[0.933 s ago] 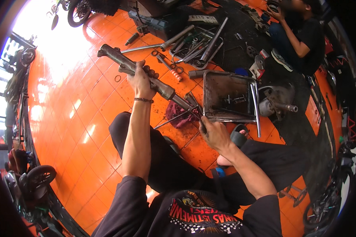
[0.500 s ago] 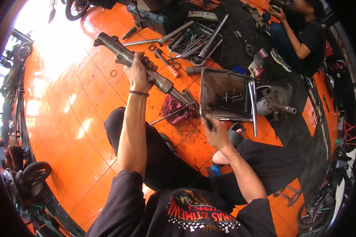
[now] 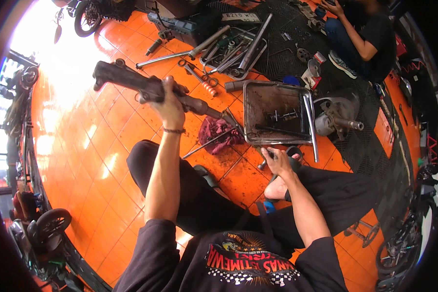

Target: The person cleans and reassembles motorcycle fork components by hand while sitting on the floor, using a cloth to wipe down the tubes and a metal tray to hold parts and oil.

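My left hand (image 3: pixel 169 109) is wrapped round a greasy motorcycle fork leg (image 3: pixel 126 80), tilted with its thick end up at the left. Its thinner tube slants down toward a dark red rag (image 3: pixel 211 141) on the floor; whether the tip touches anything is unclear. Below the near edge of a metal tray (image 3: pixel 277 141), my right hand (image 3: pixel 279 163) is closed with fingers curled. A small bolt-like metal piece (image 3: pixel 262 165) shows at its fingertips. Inside the tray lie dark metal parts and a long spring, and a shiny tube (image 3: pixel 311 129) rests along its right rim.
Beyond, a second tray (image 3: pixel 246 77) is heaped with tools and tubes. An orange-white coil part (image 3: pixel 210 89) and rings lie on the orange tiles. A grey mechanical housing (image 3: pixel 338 119) stands right of the near tray. Far right, another person (image 3: pixel 365 44) crouches.
The fork leg's thick end has swung left and looks larger, nearer. My right hand has moved right and slightly down, away from the tray's corner, and the small metal piece now shows.
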Demonstrator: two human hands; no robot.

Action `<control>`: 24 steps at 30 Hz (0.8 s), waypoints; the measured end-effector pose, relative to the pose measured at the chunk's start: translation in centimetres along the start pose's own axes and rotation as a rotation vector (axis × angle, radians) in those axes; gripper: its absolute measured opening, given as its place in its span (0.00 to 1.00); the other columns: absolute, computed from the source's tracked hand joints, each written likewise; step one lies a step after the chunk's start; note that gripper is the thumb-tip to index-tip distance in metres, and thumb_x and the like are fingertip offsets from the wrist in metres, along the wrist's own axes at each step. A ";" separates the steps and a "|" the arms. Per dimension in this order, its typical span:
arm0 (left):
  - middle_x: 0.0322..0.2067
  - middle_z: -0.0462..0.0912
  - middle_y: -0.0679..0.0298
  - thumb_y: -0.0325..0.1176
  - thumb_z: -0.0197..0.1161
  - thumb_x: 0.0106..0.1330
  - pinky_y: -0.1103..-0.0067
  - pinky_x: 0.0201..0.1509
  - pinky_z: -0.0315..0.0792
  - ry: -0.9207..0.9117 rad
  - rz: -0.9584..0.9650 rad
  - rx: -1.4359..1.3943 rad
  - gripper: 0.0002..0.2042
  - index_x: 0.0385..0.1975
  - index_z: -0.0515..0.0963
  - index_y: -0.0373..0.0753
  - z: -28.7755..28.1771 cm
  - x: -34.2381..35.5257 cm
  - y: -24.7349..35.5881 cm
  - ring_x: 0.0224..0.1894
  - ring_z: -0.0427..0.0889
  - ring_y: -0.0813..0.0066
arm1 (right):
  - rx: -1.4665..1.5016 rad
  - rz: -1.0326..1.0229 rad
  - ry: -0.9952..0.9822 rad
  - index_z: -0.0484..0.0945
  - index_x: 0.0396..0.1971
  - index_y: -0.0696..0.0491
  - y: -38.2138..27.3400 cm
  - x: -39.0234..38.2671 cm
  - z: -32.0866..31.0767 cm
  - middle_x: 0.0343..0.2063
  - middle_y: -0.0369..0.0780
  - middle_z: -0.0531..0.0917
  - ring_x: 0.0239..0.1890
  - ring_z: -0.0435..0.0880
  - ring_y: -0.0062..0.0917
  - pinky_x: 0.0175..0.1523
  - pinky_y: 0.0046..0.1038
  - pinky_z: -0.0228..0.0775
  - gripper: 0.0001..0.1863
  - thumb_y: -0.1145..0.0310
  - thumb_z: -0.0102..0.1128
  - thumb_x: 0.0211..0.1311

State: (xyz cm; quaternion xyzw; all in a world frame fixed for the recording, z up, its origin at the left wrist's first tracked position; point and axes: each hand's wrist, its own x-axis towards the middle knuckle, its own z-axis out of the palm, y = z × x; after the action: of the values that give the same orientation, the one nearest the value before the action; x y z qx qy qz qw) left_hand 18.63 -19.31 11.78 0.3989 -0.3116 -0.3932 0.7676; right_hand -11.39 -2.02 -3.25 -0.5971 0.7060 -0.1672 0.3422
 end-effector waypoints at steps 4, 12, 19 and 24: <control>0.20 0.75 0.64 0.23 0.65 0.65 0.78 0.23 0.73 -0.040 0.165 0.085 0.09 0.32 0.69 0.35 1.9 -3.3 0.3 0.19 0.76 0.77 | -0.097 0.133 0.153 0.82 0.37 0.57 0.8 0.7 0.3 0.27 0.53 0.84 0.35 0.83 0.51 0.42 0.47 0.74 0.28 0.44 0.47 0.69; 0.29 0.80 0.63 0.32 0.72 0.59 0.72 0.38 0.74 -0.280 0.249 0.851 0.12 0.35 0.74 0.35 -5.8 -7.1 -12.8 0.33 0.79 0.72 | 0.086 0.117 0.240 0.80 0.42 0.63 -1.3 2.2 -0.3 0.28 0.58 0.83 0.37 0.83 0.53 0.44 0.46 0.74 0.28 0.49 0.50 0.69; 0.27 0.79 0.67 0.32 0.69 0.65 0.82 0.30 0.71 -0.251 -0.038 0.481 0.10 0.34 0.75 0.34 -0.9 -7.9 -7.1 0.27 0.77 0.82 | 0.295 -0.026 0.377 0.77 0.28 0.61 -3.9 2.7 -2.6 0.23 0.53 0.80 0.31 0.80 0.52 0.34 0.43 0.68 0.24 0.52 0.52 0.71; 0.22 0.76 0.67 0.32 0.69 0.65 0.84 0.25 0.68 -0.172 0.050 0.424 0.11 0.36 0.74 0.33 1.1 -8.3 -2.6 0.23 0.75 0.83 | 0.329 -0.063 0.418 0.74 0.25 0.60 -3.5 2.0 -3.5 0.19 0.50 0.78 0.27 0.79 0.50 0.32 0.42 0.67 0.24 0.52 0.52 0.71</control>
State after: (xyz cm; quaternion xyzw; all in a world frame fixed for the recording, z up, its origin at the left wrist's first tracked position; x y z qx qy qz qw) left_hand 12.71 -13.57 8.76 0.5083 -0.4615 -0.3322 0.6467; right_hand -11.36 -5.39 0.94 -0.5078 0.7056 -0.4101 0.2758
